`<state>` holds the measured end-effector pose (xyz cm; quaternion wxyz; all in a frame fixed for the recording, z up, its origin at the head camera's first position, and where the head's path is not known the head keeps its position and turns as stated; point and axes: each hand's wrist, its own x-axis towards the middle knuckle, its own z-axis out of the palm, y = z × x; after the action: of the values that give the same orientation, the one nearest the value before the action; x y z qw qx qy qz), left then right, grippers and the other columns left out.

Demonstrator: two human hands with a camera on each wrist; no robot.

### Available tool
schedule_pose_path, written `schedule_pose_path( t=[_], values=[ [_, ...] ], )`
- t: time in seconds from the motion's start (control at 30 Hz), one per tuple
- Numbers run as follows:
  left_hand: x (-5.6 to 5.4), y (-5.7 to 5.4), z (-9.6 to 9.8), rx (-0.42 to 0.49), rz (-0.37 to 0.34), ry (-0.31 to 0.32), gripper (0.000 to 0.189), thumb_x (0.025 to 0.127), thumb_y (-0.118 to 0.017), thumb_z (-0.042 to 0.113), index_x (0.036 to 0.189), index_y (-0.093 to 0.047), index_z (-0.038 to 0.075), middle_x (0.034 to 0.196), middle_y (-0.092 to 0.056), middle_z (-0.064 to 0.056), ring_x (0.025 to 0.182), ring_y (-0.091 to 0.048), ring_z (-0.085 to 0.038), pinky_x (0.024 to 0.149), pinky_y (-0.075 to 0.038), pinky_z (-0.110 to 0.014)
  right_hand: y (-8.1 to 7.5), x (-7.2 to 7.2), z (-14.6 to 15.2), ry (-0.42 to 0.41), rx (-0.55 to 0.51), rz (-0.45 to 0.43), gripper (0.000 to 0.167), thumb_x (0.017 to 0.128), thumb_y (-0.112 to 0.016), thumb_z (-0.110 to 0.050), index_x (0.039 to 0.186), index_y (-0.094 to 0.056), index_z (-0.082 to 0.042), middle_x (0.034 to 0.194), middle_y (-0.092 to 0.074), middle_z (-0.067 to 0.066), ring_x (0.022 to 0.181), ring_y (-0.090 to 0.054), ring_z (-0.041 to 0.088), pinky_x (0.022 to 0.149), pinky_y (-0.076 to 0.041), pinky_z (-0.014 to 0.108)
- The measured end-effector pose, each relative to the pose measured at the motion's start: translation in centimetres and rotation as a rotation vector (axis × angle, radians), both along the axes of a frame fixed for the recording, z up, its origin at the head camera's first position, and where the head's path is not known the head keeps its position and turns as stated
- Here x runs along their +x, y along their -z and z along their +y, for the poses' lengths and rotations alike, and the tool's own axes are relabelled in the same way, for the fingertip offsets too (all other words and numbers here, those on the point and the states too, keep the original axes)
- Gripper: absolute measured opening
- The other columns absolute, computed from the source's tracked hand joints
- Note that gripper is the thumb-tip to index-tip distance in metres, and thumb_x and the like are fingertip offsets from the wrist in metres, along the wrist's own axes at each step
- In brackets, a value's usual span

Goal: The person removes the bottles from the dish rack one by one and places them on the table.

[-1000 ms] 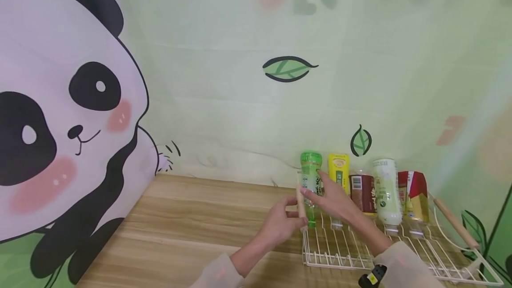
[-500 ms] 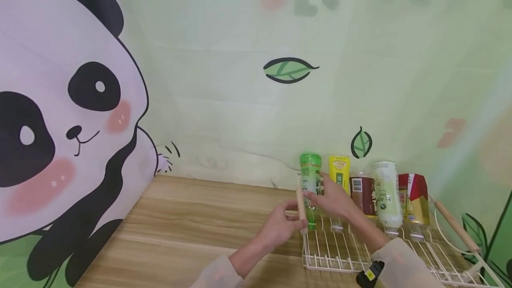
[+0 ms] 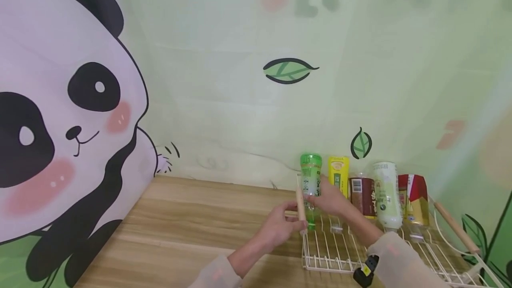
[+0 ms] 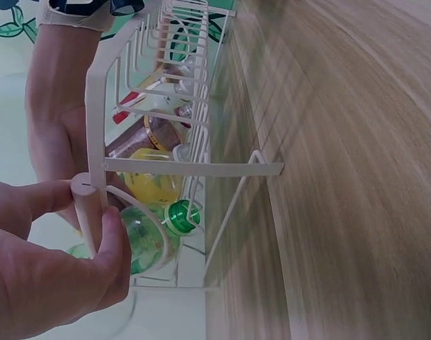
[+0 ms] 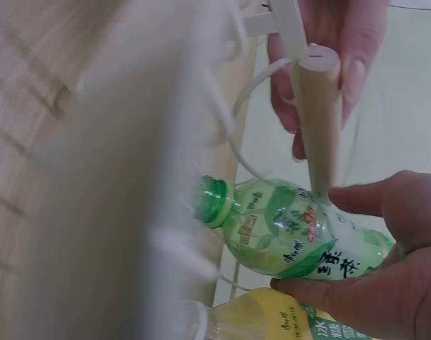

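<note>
My left hand (image 3: 280, 223) grips the wooden handle (image 3: 301, 203) at the left end of a white wire rack (image 3: 332, 263). In the left wrist view, thumb and fingers pinch this rod from both sides. Close beside it, my right hand (image 3: 331, 197) holds a clear green-tea bottle (image 3: 311, 168) with a green label. The bottle is upside down, its green cap (image 5: 211, 201) pointing down at the rack's wires. In the right wrist view the thumb lies on one side of the bottle, fingers on the other. A yellow-labelled bottle (image 3: 339, 170) stands next to it.
Further right along the rack stand a brown-labelled bottle (image 3: 362, 194), a white-green bottle (image 3: 387, 194) and a red and gold container (image 3: 416, 199). A second wooden handle (image 3: 456, 226) is at the rack's right end. Wood-grain tabletop (image 3: 200, 221) extends left; a printed backdrop (image 3: 224, 101) hangs behind.
My right hand has slid slightly lower along the green-tea bottle, and its wrist has shifted a little left. My left hand stays on the handle.
</note>
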<state>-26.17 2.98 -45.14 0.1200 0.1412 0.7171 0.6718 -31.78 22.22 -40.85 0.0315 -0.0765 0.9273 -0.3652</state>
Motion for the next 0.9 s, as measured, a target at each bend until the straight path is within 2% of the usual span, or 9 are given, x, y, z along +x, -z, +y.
schedule_pose_path(
  t=[0.17,0.3,0.47,0.7,0.9],
  values=[
    [-0.02,0.00,0.03,0.009,-0.005,0.013,0.064,0.091,-0.079,0.004,0.149,-0.052,-0.002,0.142,-0.059,-0.019,0.109,-0.072,-0.025,0.097,-0.060,-0.052,0.35,-0.02,0.12,0.064,0.016,-0.026,0.068,0.100,-0.074,-0.021,0.155,-0.039,-0.001,0.118,-0.068,0.018,0.098,-0.066,0.029,0.079,-0.058,0.042],
    [-0.17,0.02,-0.04,0.014,-0.002,0.021,0.063,0.092,-0.079,0.004,0.148,-0.052,-0.003,0.143,-0.059,-0.019,0.109,-0.072,-0.025,0.097,-0.060,-0.050,0.35,-0.04,0.29,0.122,0.062,-0.011,0.071,0.098,-0.078,-0.024,0.153,-0.042,0.001,0.121,-0.067,0.020,0.101,-0.065,0.031,0.080,-0.058,0.043],
    [-0.25,0.02,-0.08,0.011,-0.005,0.023,0.063,0.092,-0.079,0.005,0.149,-0.052,-0.002,0.145,-0.057,-0.018,0.112,-0.071,-0.026,0.098,-0.059,-0.051,0.11,0.18,0.31,0.131,0.076,0.009,0.070,0.096,-0.081,-0.026,0.149,-0.047,0.005,0.122,-0.067,0.024,0.103,-0.066,0.033,0.081,-0.059,0.044],
    [-0.26,-0.11,-0.05,-0.005,-0.002,0.020,0.063,0.091,-0.080,0.006,0.148,-0.053,0.000,0.142,-0.059,-0.016,0.111,-0.070,-0.025,0.097,-0.059,-0.052,-0.12,0.51,-0.07,0.124,0.050,-0.018,0.079,0.096,-0.080,-0.023,0.154,-0.035,0.006,0.121,-0.065,0.025,0.098,-0.065,0.032,0.076,-0.059,0.042],
    [-0.15,-0.07,-0.13,0.005,-0.010,0.011,0.064,0.091,-0.081,0.005,0.148,-0.053,-0.002,0.143,-0.058,-0.017,0.111,-0.071,-0.025,0.097,-0.060,-0.050,0.19,0.09,-0.17,0.107,0.070,-0.010,0.082,0.096,-0.081,-0.023,0.154,-0.031,0.008,0.117,-0.065,0.024,0.096,-0.065,0.031,0.076,-0.059,0.043]
  ],
)
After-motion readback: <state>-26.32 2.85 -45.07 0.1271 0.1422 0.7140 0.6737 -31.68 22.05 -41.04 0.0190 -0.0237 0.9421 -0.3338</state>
